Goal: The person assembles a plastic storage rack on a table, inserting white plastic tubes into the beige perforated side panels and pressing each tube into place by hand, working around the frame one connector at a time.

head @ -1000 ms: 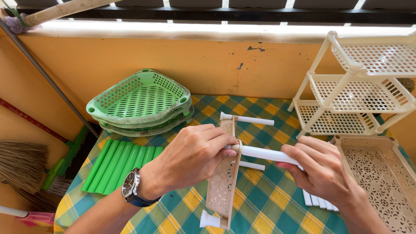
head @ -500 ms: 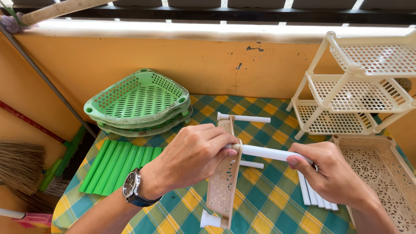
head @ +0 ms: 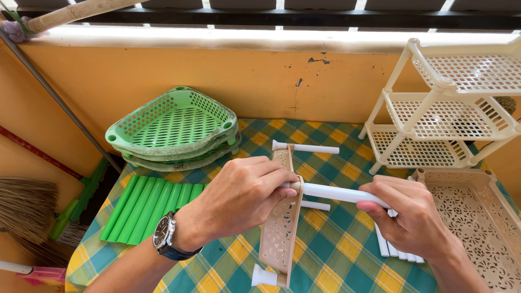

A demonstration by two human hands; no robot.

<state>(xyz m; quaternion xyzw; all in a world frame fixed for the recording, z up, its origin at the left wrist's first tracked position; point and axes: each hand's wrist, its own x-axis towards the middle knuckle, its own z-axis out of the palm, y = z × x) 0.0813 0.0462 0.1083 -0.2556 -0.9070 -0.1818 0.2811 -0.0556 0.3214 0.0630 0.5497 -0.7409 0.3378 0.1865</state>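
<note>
Left hand (head: 239, 195) clenched on the beige shelf tray (head: 279, 228) standing on edge; right hand (head: 410, 217) grasping a white tube (head: 334, 192) at 3 o'clock; bare bench (head: 331, 260) between the wrists.

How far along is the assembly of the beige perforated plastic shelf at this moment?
Done: the beige perforated plastic shelf tray, held on edge by the left hand, already carries a white plastic tube at its far corner and a short one at its near corner. In hand: the right hand presses another white tube into a middle socket. Left: loose white tubes and a second beige tray lie unused.
</note>
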